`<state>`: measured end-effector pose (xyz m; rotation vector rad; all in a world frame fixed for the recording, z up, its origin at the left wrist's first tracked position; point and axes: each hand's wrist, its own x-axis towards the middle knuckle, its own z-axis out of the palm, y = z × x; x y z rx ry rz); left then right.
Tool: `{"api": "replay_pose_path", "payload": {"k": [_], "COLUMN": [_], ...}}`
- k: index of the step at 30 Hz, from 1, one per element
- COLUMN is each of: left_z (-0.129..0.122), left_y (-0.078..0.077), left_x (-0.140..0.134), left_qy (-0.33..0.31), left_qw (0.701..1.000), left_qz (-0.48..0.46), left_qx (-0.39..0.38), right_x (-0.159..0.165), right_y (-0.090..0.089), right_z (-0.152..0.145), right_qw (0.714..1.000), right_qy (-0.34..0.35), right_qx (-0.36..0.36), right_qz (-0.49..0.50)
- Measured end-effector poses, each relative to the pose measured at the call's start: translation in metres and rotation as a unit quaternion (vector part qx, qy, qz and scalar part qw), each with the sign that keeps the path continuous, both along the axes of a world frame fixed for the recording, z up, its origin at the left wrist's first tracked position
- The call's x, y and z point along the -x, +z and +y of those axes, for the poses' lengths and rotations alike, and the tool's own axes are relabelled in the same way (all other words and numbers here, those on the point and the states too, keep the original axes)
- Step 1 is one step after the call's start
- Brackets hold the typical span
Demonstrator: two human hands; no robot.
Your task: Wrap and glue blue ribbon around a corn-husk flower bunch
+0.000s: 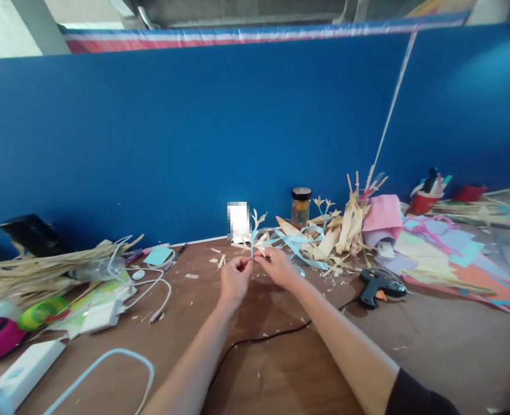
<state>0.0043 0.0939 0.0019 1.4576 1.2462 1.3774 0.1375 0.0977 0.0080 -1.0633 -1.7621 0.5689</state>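
Observation:
Over the middle of the brown table, my left hand (236,279) and my right hand (276,266) meet with their fingertips pinched together. Between them stands a small craft flower (255,227), upright, with pale husk petals and a light blue stem. Both hands close on its lower stem; the exact grip is partly hidden by the fingers. Light blue ribbon (296,248) curls just beyond my right hand. Dry corn husks (335,239) lie in a heap to the right. A second husk flower (324,207) sticks up out of that heap.
A black glue gun (374,286) lies right of my forearm, its dark cord (272,336) crossing under both arms. A jar (301,207) stands against the blue partition (194,132). Coloured paper (462,253) covers the right side. Left are a power strip (30,369) and white cables (166,288).

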Motion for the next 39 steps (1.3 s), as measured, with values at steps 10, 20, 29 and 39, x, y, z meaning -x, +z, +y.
{"api": "replay_pose_path", "payload": {"k": [10,20,29,39], "left_z": [-0.018,-0.022,-0.024,-0.026], "left_y": [-0.016,-0.011,-0.012,-0.014], "left_x": [-0.001,0.003,0.006,0.003], "left_qy": [0.109,0.053,0.06,0.121], "left_qw": [0.987,0.996,0.991,0.955], "left_qz": [0.1,0.054,0.104,0.261], "left_qx": [-0.069,-0.037,-0.059,-0.078], "right_x": [0.014,0.012,0.008,0.016], "right_y": [-0.017,-0.021,-0.011,-0.016], "right_z": [-0.007,-0.008,-0.013,-0.011], "right_qw": [0.995,0.965,0.962,0.959], "right_qy": [-0.018,0.066,0.075,0.04], "right_qx": [0.07,0.208,0.205,0.194], "right_qz": [0.061,0.148,0.163,0.203]}}
